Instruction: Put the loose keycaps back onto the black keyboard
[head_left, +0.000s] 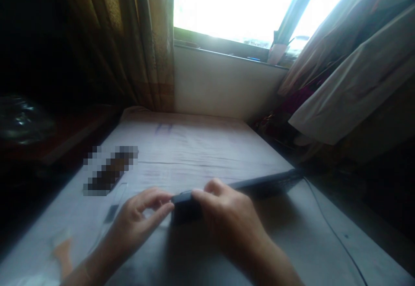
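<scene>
A long, dark, flat device [259,184], perhaps a laptop, is tilted up over the white-covered surface, casting a shadow below it. Near its left end, my right hand [227,212] grips the upper edge, thumb pressed on top; its other fingers are partly hidden. My left hand [136,214] is at the device's left corner, thumb and forefinger brought together there. Whatever small thing those fingertips pinch is too blurred to name. From the device's right end a thin dark cable [327,219] trails down toward the front.
On the left of the white-covered table [191,147] lie a pixelated dark object [110,171], a small dark flat piece [112,213] and a brush-like item with an orange handle [65,253]. Behind are a curtain [136,39] and bright window [227,5]; cloth [353,83] hangs right.
</scene>
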{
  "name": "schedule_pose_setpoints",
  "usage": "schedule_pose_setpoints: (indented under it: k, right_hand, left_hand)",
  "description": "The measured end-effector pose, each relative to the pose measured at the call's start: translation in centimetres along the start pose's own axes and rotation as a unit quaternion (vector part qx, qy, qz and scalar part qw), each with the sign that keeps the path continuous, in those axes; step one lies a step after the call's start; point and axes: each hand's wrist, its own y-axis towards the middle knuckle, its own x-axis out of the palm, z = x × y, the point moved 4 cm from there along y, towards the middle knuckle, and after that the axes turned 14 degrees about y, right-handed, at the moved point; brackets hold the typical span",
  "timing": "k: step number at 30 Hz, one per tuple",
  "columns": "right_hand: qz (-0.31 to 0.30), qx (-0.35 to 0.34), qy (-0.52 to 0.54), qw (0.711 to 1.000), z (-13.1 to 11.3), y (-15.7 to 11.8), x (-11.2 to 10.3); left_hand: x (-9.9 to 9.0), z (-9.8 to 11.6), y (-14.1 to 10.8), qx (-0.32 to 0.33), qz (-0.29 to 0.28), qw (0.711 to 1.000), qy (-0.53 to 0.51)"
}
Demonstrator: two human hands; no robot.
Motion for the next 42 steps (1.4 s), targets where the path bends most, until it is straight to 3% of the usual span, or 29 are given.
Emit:
schedule_pose_setpoints:
  k: [5, 13, 22, 25, 30, 33, 37, 42]
  right_hand:
    - [-0.019, 0.05, -0.039, 0.998, 2.2, -0.2, -1.7]
    - [0.002, 0.067, -0.061, 0.996, 5.3, -0.9, -2.9]
    - [0.042, 0.133, -0.098, 0.985, 10.8, -2.1, -4.8]
    - [0.029, 0.123, -0.083, 0.988, 9.5, -1.7, -4.4]
    - [-0.033, 0.057, -0.017, 0.998, 4.0, -0.3, -2.1]
    - [-0.06, 0.031, 0.02, 0.998, 2.0, 0.2, -1.0]
    - [-0.063, 0.036, 0.027, 0.997, 2.9, -0.1, -1.3]
    - [-0.053, 0.111, -0.032, 0.992, 6.1, -0.8, -3.1]
  left_hand:
    - [0.0, 0.1, 0.1, -0.011, -0.001, 1.0, -0.007]
    - [-0.2, 0.0, 0.0, 0.012, 0.011, 1.0, -0.01]
    - [0.1, -0.2, 0.0, 0.028, 0.0, 1.0, 0.002]
    - [0.0, 0.0, -0.2, 0.033, 0.023, 0.999, 0.023]
    - [-0.1, 1.0, -0.3, 0.067, 0.06, 0.995, 0.036]
    - [-0.2, 1.2, -0.2, 0.066, 0.067, 0.995, 0.029]
    - [-0.2, 1.2, 0.0, 0.023, 0.054, 0.998, 0.01]
    - [0.2, 0.5, -0.2, -0.08, -0.005, 0.997, -0.009]
